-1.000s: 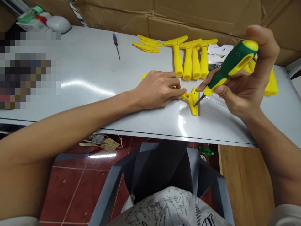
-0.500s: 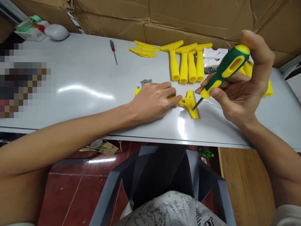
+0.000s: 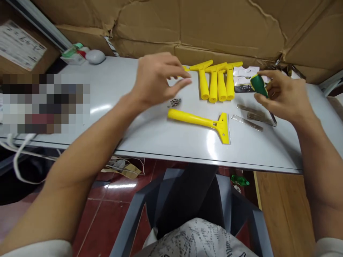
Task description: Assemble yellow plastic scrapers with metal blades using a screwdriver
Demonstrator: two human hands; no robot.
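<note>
A yellow scraper (image 3: 193, 119) with a metal blade along its head lies on the table in front of me, touched by neither hand. Raised over the table, my left hand (image 3: 158, 76) has thumb and fingers apart and holds nothing. It partly covers the flat yellow pieces (image 3: 185, 68) at the back. My right hand (image 3: 284, 94) grips a green and yellow screwdriver (image 3: 258, 85) by its handle, its shaft pointing down to the right. Below that hand lie several thin metal blades (image 3: 248, 123). A small pile of screws (image 3: 175, 102) sits behind the scraper's handle.
Several yellow scraper handles (image 3: 204, 84) lie in a row at the back, beside printed white and black packaging (image 3: 245, 76). A cardboard wall (image 3: 203, 32) closes the table's rear. A rounded white object (image 3: 95, 56) stands at the back left.
My left hand has let go of the scraper and lifted up and left. My right hand has drawn the screwdriver away from the scraper's head and turned it. The view has shifted slightly.
</note>
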